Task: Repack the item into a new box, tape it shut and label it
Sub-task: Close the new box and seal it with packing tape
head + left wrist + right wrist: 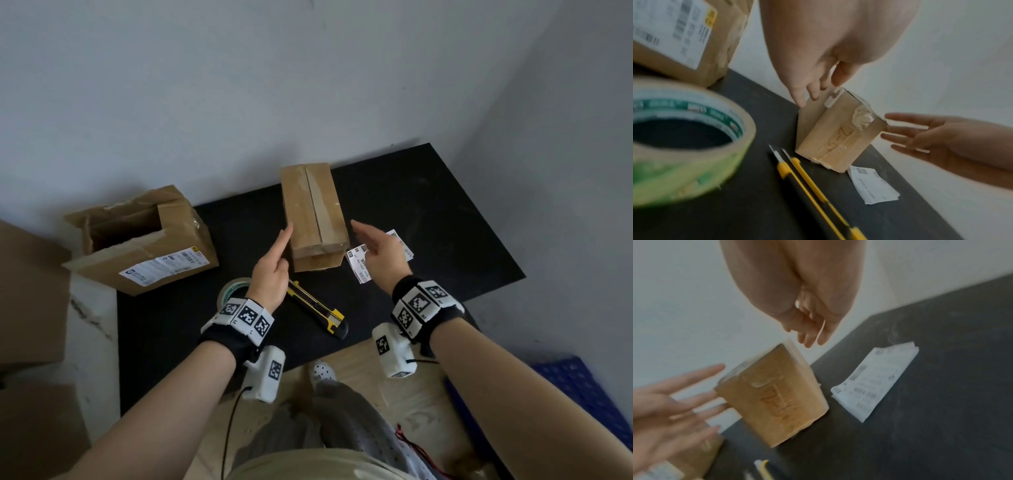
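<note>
A small brown cardboard box [313,214] taped along its top seam lies on the black table [428,219]. Its near end [840,139] carries handwriting and a crumpled patch of tape. My left hand [274,263] is at the box's left side with straight fingers [803,95] at its edge. My right hand [376,250] hovers open just right of the box, fingers [809,337] straight, holding nothing. White printed labels [359,267] lie on the table under the right hand. A roll of tape [233,291] sits behind my left wrist.
An opened, torn cardboard box [140,240] with a shipping label stands at the table's left. A yellow-and-black utility knife [318,308] lies near the front edge. More cardboard [30,298] is stacked at far left. A blue crate [579,387] sits on the floor right.
</note>
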Demonstrator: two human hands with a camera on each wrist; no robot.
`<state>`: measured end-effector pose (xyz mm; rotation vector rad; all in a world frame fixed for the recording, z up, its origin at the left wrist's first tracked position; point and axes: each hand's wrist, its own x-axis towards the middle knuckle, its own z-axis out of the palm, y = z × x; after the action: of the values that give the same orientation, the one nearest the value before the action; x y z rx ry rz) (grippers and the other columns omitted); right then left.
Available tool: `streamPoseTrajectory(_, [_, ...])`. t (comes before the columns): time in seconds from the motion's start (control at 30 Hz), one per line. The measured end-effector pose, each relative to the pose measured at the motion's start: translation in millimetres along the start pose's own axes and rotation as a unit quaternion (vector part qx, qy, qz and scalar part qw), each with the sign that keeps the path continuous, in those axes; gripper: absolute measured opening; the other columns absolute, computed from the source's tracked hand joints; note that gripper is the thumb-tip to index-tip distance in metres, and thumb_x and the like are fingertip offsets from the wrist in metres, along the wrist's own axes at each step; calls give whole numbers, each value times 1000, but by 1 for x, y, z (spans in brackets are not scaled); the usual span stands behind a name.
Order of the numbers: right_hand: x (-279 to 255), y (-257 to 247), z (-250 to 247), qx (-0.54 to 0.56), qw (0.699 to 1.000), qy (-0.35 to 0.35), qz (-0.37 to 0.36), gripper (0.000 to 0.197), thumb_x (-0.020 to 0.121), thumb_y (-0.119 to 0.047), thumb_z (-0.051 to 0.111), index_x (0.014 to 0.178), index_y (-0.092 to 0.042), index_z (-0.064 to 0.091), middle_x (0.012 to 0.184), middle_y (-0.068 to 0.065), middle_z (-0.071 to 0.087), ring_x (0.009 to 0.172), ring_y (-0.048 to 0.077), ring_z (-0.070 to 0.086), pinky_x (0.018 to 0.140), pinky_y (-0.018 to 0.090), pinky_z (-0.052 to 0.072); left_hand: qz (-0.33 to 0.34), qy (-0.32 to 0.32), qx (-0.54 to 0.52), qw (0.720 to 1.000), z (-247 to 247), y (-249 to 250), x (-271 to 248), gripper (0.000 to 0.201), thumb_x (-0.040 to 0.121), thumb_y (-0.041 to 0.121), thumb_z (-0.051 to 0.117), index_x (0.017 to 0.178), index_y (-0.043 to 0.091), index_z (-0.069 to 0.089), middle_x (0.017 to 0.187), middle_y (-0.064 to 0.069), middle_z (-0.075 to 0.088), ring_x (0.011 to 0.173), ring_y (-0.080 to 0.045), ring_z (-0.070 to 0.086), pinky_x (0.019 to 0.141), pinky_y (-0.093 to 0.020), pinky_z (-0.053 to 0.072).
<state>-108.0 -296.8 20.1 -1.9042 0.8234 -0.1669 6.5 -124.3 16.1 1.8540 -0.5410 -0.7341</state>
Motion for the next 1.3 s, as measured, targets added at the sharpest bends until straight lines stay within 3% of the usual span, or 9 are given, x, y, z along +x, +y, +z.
streamPoseTrajectory(0.2, [16, 3, -13, -194, 958, -18, -208, 37, 83, 0, 65, 117, -14, 66, 124, 5, 62, 113, 19, 59, 99, 30, 45, 122, 16, 224, 967, -14, -2, 5, 49, 89, 1, 54, 132, 24, 50, 153, 8, 22, 128, 4, 22, 100, -7, 20])
streamPoseTrajectory(0.3, [21, 3, -10, -187, 955, -6, -229, 31, 82, -3, 67, 111, -11, 69, 120, 8, 64, 109, 19, 60, 94, 20, 42, 137, 35, 233, 962, -11, -5, 12, 45, 86, 1, 58, 127, 20, 55, 151, 6, 28, 131, -1, 25, 106, -15, 20])
streamPoseTrajectory(0.47, [26, 6, -4, -167, 949, 26, -266, 21, 82, -4, 67, 102, -8, 72, 107, 9, 67, 94, 20, 65, 83, 17, 45, 152, 79, 217, 961, -7, -12, 19, 38, 85, 4, 62, 121, 15, 60, 143, 2, 44, 123, 1, 35, 93, 6, 22])
streamPoseTrajectory(0.63, [26, 14, 5, -95, 968, 38, -228, 20, 79, -7, 72, 99, -5, 71, 99, 8, 65, 83, 16, 66, 78, 23, 55, 158, 84, 185, 967, -1, -13, 22, 35, 83, 5, 66, 118, 10, 62, 139, -3, 49, 122, -2, 42, 98, 1, 27])
streamPoseTrajectory(0.77, [28, 15, -3, -93, 973, -7, -213, 30, 80, 7, 60, 105, -7, 70, 108, 6, 63, 95, 15, 63, 85, 23, 53, 124, 47, 172, 976, -8, -10, 20, 42, 83, -7, 57, 119, 14, 62, 142, 3, 44, 124, -2, 41, 100, -14, 40])
streamPoseTrajectory(0.9, [30, 9, -8, -116, 970, -21, -212, 20, 86, -17, 65, 103, -10, 72, 107, 2, 63, 88, 7, 62, 77, 10, 49, 129, 51, 179, 974, -8, -4, 21, 31, 86, 15, 64, 117, 13, 64, 140, 4, 47, 120, 2, 42, 101, -14, 35])
streamPoseTrajectory(1.0, [34, 10, -7, -155, 956, -17, -248, 22, 84, -23, 69, 98, -7, 72, 102, 4, 63, 83, 11, 61, 74, 18, 52, 144, 59, 213, 965, -7, -3, 24, 34, 82, 19, 68, 116, 13, 64, 138, 1, 49, 119, -2, 48, 98, -5, 29])
streamPoseTrajectory(1.1, [35, 12, -5, -219, 919, -5, -329, 15, 84, -16, 69, 91, -2, 71, 90, 9, 62, 71, 19, 62, 61, 34, 56, 164, 51, 242, 955, -10, -6, 24, 35, 81, 13, 69, 116, 11, 64, 138, -3, 50, 120, -12, 53, 103, -15, 33])
streamPoseTrajectory(1.3, [28, 8, 0, -296, 878, 28, -374, 19, 80, -17, 71, 92, -2, 67, 94, 13, 63, 75, 24, 64, 57, 35, 58, 196, 61, 291, 934, -7, -5, 23, 33, 82, 10, 68, 114, 7, 64, 134, -9, 53, 114, -19, 59, 100, -25, 40])
